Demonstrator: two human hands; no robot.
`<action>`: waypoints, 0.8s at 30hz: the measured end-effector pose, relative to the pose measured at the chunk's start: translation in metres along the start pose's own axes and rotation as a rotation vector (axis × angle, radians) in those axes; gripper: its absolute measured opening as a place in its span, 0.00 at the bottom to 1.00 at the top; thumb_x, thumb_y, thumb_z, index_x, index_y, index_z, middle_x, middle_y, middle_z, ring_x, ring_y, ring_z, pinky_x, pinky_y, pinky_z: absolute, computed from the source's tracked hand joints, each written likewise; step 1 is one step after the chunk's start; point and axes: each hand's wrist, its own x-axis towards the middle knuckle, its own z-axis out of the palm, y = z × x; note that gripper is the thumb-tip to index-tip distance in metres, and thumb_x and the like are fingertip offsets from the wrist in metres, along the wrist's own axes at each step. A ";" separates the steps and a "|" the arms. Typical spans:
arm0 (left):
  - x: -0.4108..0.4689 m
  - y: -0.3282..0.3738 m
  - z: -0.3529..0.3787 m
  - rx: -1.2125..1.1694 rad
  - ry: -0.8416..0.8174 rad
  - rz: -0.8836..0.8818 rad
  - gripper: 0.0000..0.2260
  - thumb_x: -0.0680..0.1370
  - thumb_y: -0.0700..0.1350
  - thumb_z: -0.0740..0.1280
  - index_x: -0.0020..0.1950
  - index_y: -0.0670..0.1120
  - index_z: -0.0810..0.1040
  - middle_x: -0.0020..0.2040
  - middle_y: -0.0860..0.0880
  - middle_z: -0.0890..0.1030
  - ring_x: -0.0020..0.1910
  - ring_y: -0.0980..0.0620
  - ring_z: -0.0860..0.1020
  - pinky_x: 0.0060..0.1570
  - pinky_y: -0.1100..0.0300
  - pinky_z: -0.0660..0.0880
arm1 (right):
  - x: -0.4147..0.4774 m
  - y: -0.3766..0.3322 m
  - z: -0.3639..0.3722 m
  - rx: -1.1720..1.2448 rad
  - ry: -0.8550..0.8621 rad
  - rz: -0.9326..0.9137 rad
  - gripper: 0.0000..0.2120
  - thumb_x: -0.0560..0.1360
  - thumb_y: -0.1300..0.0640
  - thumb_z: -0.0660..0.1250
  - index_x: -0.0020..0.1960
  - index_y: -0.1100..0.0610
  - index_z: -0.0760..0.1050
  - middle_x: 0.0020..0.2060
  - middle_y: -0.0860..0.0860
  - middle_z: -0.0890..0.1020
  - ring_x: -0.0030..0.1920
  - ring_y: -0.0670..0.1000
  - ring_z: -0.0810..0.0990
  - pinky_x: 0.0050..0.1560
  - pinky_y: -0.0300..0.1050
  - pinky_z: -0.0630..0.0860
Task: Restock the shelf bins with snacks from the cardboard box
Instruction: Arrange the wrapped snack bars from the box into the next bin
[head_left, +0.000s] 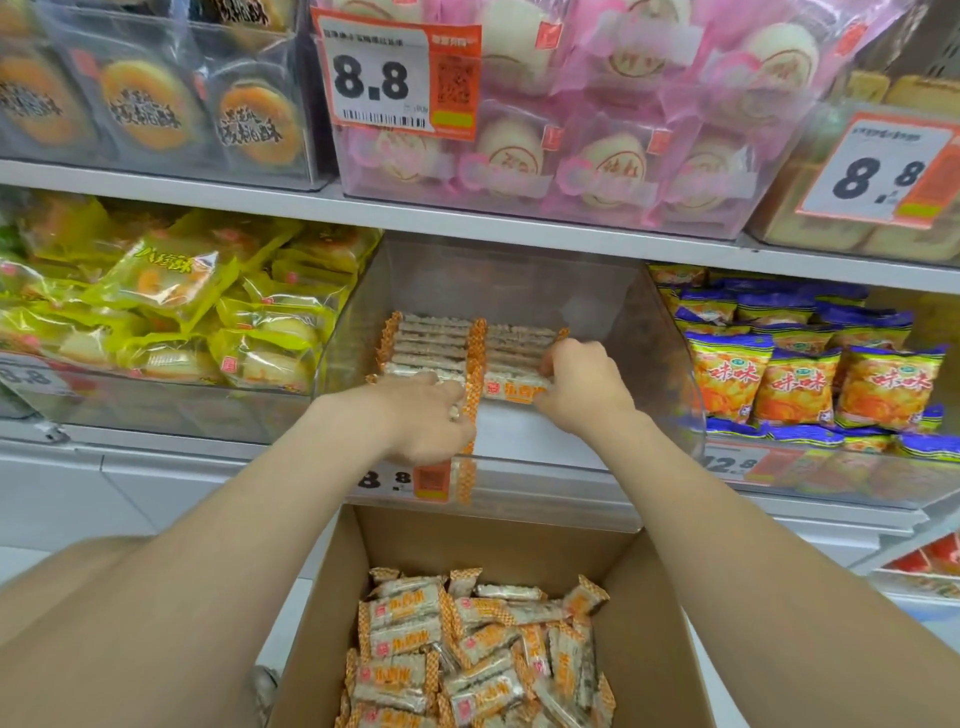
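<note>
clear bin (670, 364) on the shelf (130, 452): two rows of orange-edged snack packets (431, 343) stand on edge at its rear. left hand (426, 415): grip curled over the left front packet (456, 411). right hand (582, 389): grip pinching the right front packet (514, 388) by its end. cardboard box (519, 540): below the bin, open, holding loose packets (467, 649) of the same kind.
</note>
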 end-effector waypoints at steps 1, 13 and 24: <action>0.000 0.001 0.000 0.001 0.002 0.002 0.29 0.84 0.60 0.51 0.85 0.56 0.54 0.86 0.48 0.53 0.83 0.36 0.55 0.79 0.41 0.59 | 0.002 -0.001 0.000 -0.002 0.005 -0.005 0.14 0.72 0.60 0.74 0.58 0.59 0.81 0.54 0.60 0.80 0.52 0.64 0.82 0.53 0.57 0.83; -0.022 0.011 -0.005 0.056 0.358 0.089 0.18 0.83 0.56 0.56 0.68 0.50 0.76 0.63 0.45 0.80 0.61 0.41 0.79 0.56 0.45 0.79 | -0.026 -0.001 -0.020 -0.030 0.169 -0.121 0.15 0.75 0.51 0.70 0.59 0.55 0.80 0.53 0.56 0.80 0.54 0.60 0.80 0.53 0.53 0.80; -0.101 0.058 0.059 0.007 0.121 0.284 0.02 0.75 0.50 0.67 0.43 0.56 0.77 0.41 0.56 0.79 0.45 0.49 0.80 0.46 0.49 0.82 | -0.211 0.010 -0.001 0.226 -0.283 -0.202 0.07 0.76 0.52 0.63 0.42 0.49 0.78 0.31 0.45 0.79 0.37 0.47 0.78 0.42 0.48 0.79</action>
